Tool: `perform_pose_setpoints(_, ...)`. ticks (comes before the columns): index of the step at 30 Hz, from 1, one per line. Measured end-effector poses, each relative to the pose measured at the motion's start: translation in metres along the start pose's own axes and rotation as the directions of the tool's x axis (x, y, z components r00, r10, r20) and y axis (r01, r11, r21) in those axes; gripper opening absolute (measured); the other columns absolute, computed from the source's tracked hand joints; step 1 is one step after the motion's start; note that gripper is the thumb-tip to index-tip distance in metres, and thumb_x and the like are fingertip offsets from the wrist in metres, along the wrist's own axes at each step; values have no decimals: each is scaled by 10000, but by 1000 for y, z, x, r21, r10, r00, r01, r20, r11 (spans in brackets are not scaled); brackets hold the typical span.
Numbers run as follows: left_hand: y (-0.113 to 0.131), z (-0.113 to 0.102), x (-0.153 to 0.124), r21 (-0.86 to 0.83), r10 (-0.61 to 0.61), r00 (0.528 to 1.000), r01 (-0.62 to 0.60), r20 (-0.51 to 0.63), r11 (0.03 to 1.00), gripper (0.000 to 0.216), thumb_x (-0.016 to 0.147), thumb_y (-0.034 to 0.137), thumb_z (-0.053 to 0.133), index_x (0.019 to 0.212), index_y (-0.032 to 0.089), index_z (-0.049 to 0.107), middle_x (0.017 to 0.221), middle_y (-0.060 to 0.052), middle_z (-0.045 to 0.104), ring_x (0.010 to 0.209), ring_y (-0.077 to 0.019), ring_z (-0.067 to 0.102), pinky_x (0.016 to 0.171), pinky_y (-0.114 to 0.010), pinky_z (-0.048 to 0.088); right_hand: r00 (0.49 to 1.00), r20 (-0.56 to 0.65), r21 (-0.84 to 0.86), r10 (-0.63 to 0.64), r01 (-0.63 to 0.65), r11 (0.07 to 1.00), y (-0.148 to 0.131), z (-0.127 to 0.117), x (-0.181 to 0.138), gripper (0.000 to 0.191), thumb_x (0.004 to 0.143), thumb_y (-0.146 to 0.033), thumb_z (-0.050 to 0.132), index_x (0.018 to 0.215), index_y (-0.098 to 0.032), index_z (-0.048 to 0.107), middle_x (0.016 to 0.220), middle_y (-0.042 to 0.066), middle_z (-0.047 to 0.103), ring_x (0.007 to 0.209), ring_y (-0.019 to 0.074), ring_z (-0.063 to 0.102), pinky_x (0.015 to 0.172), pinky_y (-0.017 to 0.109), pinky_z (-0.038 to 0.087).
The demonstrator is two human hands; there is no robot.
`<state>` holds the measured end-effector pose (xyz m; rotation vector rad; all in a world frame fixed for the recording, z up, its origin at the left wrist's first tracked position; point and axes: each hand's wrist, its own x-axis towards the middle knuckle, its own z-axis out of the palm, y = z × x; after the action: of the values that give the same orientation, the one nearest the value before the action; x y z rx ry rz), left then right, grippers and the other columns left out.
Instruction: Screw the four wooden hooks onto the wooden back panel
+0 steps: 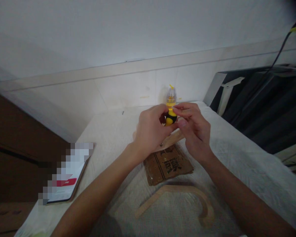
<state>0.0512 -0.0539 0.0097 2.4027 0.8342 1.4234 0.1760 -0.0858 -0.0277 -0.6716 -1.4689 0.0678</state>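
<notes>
Between my two hands stands a yellow-and-black tool (171,112) with a clear domed cap, which looks like a stubby screwdriver. It is nearly upright, its cap end up; the lower end is hidden behind my fingers. My left hand (151,128) is closed round its left side. The fingertips of my right hand (196,130) pinch it from the right, by the yellow collar. Just under both hands lies a wooden strip (172,140) with a small dark hole or screw head. Beneath that strip is a flat piece of brown cardboard (167,168) with dark printed characters.
A curved wooden hook (177,189) lies on the white cloth (236,184) nearer to me. To the left, a phone (69,184) with a lit screen rests at the table's edge. A white wall (128,85) stands behind; a dark panel (261,95) is on the right.
</notes>
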Motion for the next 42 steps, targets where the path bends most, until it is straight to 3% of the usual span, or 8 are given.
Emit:
perform_pose_setpoints(7, -14, -13, 10, -201, -31, 980, 71, 195, 977, 129, 692, 229, 675, 682, 145, 579, 564, 35, 535, 506, -61, 454, 445, -186, 334, 983, 184, -40, -11, 19, 999, -2, 1, -3, 382, 851, -285, 537, 1226, -353, 522, 1281, 23, 551, 1224, 230, 482, 955, 467, 466)
perform_pose_setpoints(12, -19, -24, 18, -339, -1, 931, 133, 364, 931, 125, 672, 188, 706, 739, 144, 610, 597, 32, 566, 552, -80, 550, 459, -176, 407, 961, 274, -108, -43, 75, 991, -10, -4, 3, 387, 865, -247, 511, 1235, -359, 526, 1286, 5, 572, 1224, 222, 490, 1053, 501, 371)
perform_pose_setpoints(20, -32, -25, 16, -343, 41, 907, 116, 420, 932, 292, 630, 201, 776, 877, 194, 620, 631, 35, 602, 630, -122, 642, 494, -189, 487, 973, 224, -61, 48, -35, 998, -6, -7, -1, 353, 875, -314, 513, 1224, -353, 552, 1202, 12, 625, 1127, 223, 558, 1010, 480, 422)
perform_pose_setpoints(23, -33, -22, 16, -413, 48, 857, 198, 513, 889, 245, 718, 200, 711, 936, 196, 600, 669, 23, 627, 621, -113, 645, 515, -195, 500, 978, 191, -59, 84, -74, 995, -6, -6, 1, 314, 907, -307, 456, 1191, -332, 588, 1196, 11, 639, 1133, 206, 567, 1012, 452, 430)
perform_pose_setpoints(26, -34, -19, 16, -478, 80, 816, 254, 573, 841, 156, 773, 221, 650, 910, 180, 586, 712, 9, 636, 648, -105, 639, 555, -205, 509, 987, 134, -14, 93, -92, 996, -5, -4, 3, 262, 882, -263, 515, 1103, -315, 645, 1125, 9, 675, 1086, 193, 599, 972, 419, 465)
perform_pose_setpoints(29, -33, -17, 15, -481, 83, 826, 241, 558, 843, 197, 725, 268, 691, 848, 155, 586, 722, 6, 618, 650, -93, 606, 566, -200, 485, 992, 52, 57, 116, -119, 991, -2, -1, 5, 200, 843, -225, 577, 997, -296, 684, 1004, -1, 709, 960, 167, 648, 878, 373, 516)
perform_pose_setpoints(35, -26, -13, 12, -348, 34, 892, 141, 451, 927, 275, 628, 354, 739, 696, 134, 589, 633, 17, 558, 571, -74, 487, 507, -208, 383, 990, -37, 140, 134, -128, 982, -2, 3, 8, 115, 745, -197, 679, 836, -268, 680, 821, -26, 679, 803, 132, 636, 701, 298, 520)
perform_pose_setpoints(42, -17, -6, 6, -210, 16, 935, 63, 355, 976, 214, 646, 314, 689, 611, 137, 573, 583, 31, 507, 557, -73, 440, 505, -219, 339, 987, -85, 58, 134, -129, 990, -11, 8, 7, 127, 722, -200, 691, 732, -244, 572, 738, -40, 563, 693, 112, 557, 624, 288, 482)
